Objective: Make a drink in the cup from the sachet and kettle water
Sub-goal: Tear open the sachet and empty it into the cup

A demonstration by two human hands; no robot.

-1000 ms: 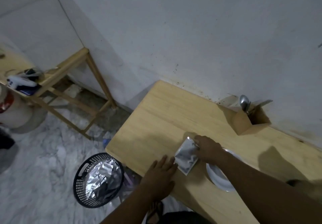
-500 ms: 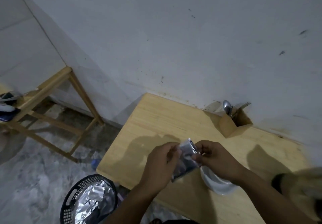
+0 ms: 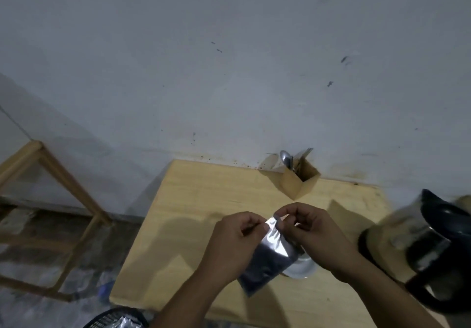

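Against the wall at the back of the wooden table (image 3: 193, 200), a small wooden box (image 3: 300, 183) holding a spoon (image 3: 286, 158) and a fork (image 3: 304, 154). At the right edge, a kettle (image 3: 420, 248) with a dark handle and lid, blurred, standing just beside the right forearm. To the left, apart from the table, a bare wooden frame (image 3: 58, 182) over a mottled floor. At the bottom edge, below the table, the rim of a black basket (image 3: 114, 318) with crumpled silver foil inside. No writing readable anywhere; silver face of the sachet (image 3: 267, 253) plain and glossy, any print too dim to make out. Held up above the table, between both hands, tilted with its lower end hanging toward the near edge. Left hand (image 3: 237, 236) closed, pinching the top edge from the left; right hand (image 3: 303, 225) closed, pinching the same top edge from the right, fingertips of the two hands nearly meeting. Behind and below the sachet, partly covered by it and by the right wrist, a white cup (image 3: 302, 267), only part of its rim showing.
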